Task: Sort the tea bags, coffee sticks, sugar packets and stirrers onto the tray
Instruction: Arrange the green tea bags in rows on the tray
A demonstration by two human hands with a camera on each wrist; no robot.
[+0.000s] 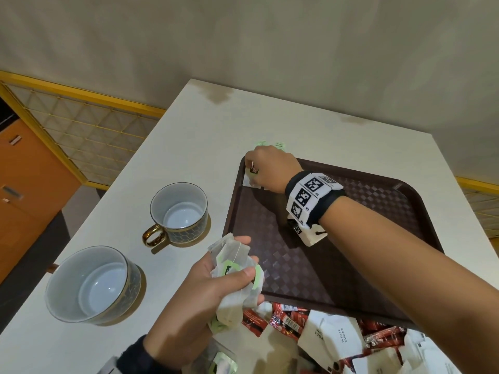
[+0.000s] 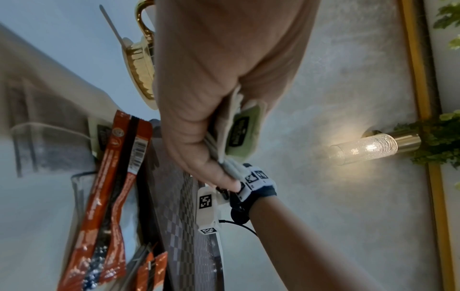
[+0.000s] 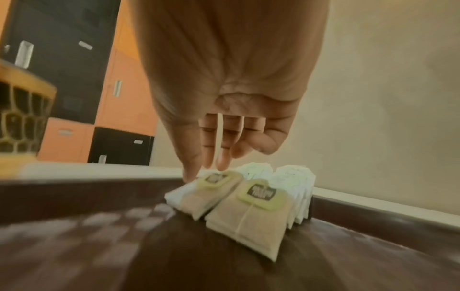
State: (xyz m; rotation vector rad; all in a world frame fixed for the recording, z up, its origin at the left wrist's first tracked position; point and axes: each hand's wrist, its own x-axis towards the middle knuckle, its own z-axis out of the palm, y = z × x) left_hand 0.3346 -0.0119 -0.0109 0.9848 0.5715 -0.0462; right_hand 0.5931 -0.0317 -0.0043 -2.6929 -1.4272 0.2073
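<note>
left hand (image 1: 216,282) grips tea-bag bunch (image 1: 235,268) | right hand (image 3: 224,110) fingers extended, touching tea bag (image 3: 211,191) | 2 cups (image 1: 179,211)

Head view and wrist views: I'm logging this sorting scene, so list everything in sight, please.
Tray: one, dark brown, chequered, on the table.
Tea bags on tray: a few, beige with green tags, far left corner.
Tea bags in hand: a bunch, white and green.
Coffee sticks: several, red, near edge.
Sugar packets: several, white, near edge.
Cups: two, grey with gold, left of tray.
Table: one, white.
Left hand: grips the bunch.
Right hand: fingers straight, at the corner bags.
</note>
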